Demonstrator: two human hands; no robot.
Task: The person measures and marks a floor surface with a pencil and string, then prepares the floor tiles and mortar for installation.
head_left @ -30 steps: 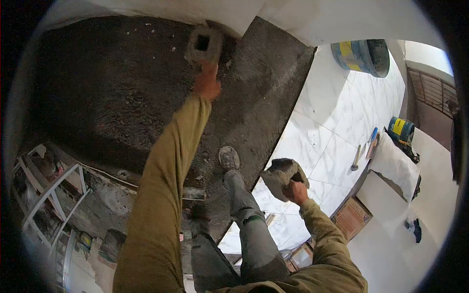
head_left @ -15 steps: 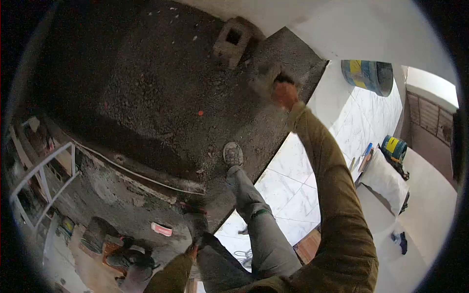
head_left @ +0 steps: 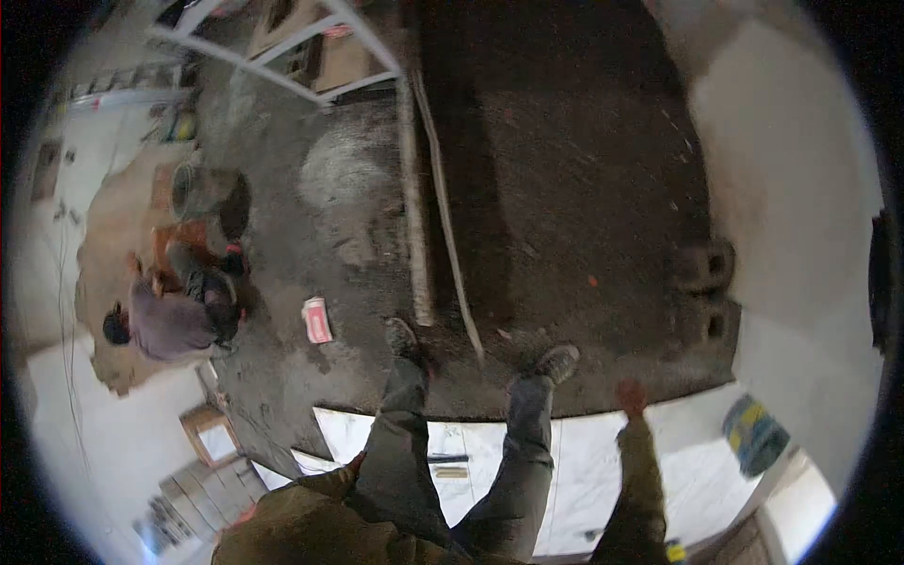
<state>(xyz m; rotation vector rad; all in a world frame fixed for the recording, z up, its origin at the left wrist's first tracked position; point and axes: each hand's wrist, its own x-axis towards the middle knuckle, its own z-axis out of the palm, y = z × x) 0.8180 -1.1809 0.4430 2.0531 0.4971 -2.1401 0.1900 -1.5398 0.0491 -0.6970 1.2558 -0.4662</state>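
Note:
My right hand hangs over the border between the dark floor and the white tiles, smeared by motion. Up and to its right, two hollow concrete blocks sit side by side by the wall, one block farther off and the other block nearer, both apart from my hand. My left hand lies against my left thigh, its fingers mostly hidden by the sleeve and leg.
Rough dark flooring spreads ahead, with white tiles behind my feet. A long pale strip runs along a floor edge. A bucket lies at right. Left, a person crouches near a red-white packet and a metal frame.
My right hand has let go of the concrete block, which now sits beside the other one, and has drawn back toward the tiles. My view has swung left, bringing the person into fuller view.

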